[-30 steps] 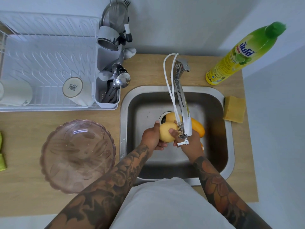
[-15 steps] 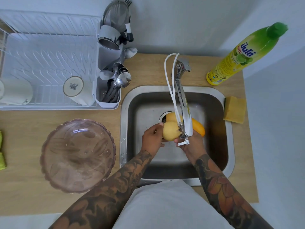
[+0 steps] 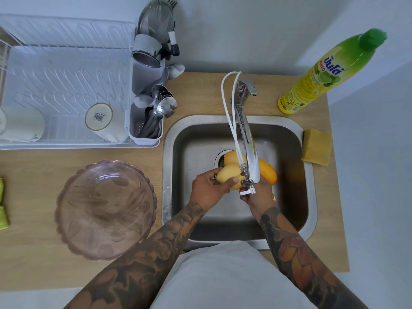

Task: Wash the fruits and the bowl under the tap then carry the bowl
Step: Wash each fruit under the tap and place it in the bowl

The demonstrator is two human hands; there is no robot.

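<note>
Over the steel sink (image 3: 311, 197), under the spout of the tap (image 3: 249, 152), I hold a pale yellow fruit (image 3: 227, 175). My left hand (image 3: 207, 188) grips it from the left, thumb across its front. My right hand (image 3: 258, 195) holds it from the right, mostly hidden behind the tap's spout. A second, orange-yellow fruit (image 3: 266, 171) lies on the sink floor just behind, partly over the drain. The pinkish glass bowl (image 3: 104, 208) stands empty on the wooden counter left of the sink.
A white dish rack (image 3: 55, 85) with two cups and a cutlery holder (image 3: 147, 121) fills the back left. A yellow-green detergent bottle (image 3: 327, 72) stands at the back right, a yellow sponge (image 3: 316, 146) on the sink's right rim. A green cloth (image 3: 3, 206) lies at the left edge.
My left hand has shifted its hold around the pale fruit, the thumb now lying across its front. The fruit stays under the spout.
</note>
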